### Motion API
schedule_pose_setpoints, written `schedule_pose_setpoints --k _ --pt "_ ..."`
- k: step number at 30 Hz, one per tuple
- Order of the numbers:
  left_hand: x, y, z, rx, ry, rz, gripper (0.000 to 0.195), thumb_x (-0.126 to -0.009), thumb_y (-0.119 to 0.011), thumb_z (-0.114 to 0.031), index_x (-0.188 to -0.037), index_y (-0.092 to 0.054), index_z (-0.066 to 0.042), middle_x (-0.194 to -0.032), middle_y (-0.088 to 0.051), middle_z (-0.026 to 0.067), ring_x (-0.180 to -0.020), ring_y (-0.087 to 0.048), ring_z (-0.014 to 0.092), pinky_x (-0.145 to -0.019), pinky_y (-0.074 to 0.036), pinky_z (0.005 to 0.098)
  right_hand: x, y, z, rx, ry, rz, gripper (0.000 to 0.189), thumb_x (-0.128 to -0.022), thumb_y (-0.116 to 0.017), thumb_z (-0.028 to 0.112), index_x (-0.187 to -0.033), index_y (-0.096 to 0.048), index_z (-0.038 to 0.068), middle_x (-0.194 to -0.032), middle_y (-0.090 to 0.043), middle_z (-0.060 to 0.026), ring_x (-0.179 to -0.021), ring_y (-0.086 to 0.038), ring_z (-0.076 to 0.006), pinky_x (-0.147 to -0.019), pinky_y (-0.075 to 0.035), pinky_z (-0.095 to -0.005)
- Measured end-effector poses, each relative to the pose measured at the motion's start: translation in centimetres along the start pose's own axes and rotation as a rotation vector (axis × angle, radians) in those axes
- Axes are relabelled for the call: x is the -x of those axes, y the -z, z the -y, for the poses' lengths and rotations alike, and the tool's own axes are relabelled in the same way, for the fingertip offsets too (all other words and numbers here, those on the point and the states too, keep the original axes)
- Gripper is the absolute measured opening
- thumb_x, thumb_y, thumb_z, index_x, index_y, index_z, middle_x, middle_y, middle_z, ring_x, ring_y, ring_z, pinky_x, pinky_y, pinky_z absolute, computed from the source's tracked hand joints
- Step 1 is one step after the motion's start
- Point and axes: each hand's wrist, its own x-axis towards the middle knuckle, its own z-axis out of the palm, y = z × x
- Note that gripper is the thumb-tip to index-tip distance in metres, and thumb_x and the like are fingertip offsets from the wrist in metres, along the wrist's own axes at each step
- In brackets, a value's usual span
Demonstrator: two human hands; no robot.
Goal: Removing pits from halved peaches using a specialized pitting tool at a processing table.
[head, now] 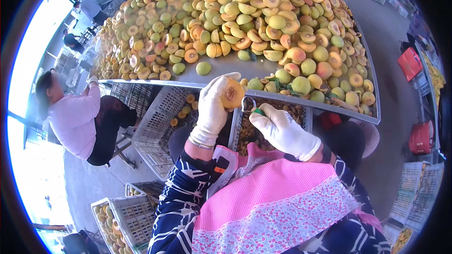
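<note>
In my gloved left hand [212, 107] is a halved peach [233, 93], its cut face turned to the right with a rough brownish hollow at the centre. My gloved right hand [282, 128] grips a pitting tool by its green handle [258, 112]. The tool's curved metal loop [248, 103] stands just right of the fruit, apart from it. Under both hands a plastic crate [308, 120] holds many brown pits and scraps. Beyond them, a metal table [226, 64] carries a large heap of halved peaches [247, 17].
A tilted plastic crate [150, 137] with a few peach halves stands at my left. Farther down-left, another crate [132, 215] is beside more halves. A co-worker in a pale top [76, 120] sits at the table's left. Red bags [422, 137] and stacked crates [408, 190] line the right.
</note>
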Motion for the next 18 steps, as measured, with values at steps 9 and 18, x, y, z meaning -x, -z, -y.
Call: schedule_pose_setpoints --k 9,18 --pt "6.7 -4.5 -1.2 -0.082 -0.242 -0.117 0.030 -0.107 -0.052 -0.020 -0.113 -0.069 0.004 -0.088 -0.065 0.0035 -0.077 -0.056 0.006 -0.071 -0.047 0.0215 4.1 -1.8 2.2 0.120 0.148 -0.129 0.029 -0.104 -0.060 0.029 -0.109 -0.063 0.001 -0.087 -0.069 -0.0221 -0.084 -0.067 -0.0440 -0.069 -0.050 -0.0467" --pt "8.1 -5.3 -3.4 -0.128 -0.199 -0.074 0.034 -0.104 -0.052 -0.022 -0.107 -0.071 0.006 -0.090 -0.071 0.0104 -0.078 -0.064 0.013 -0.074 -0.051 0.0258 5.1 -0.4 3.6 -0.109 0.068 0.111 0.026 -0.106 -0.057 0.026 -0.107 -0.066 0.002 -0.087 -0.068 -0.0138 -0.081 -0.066 -0.0306 -0.072 -0.049 -0.0409"
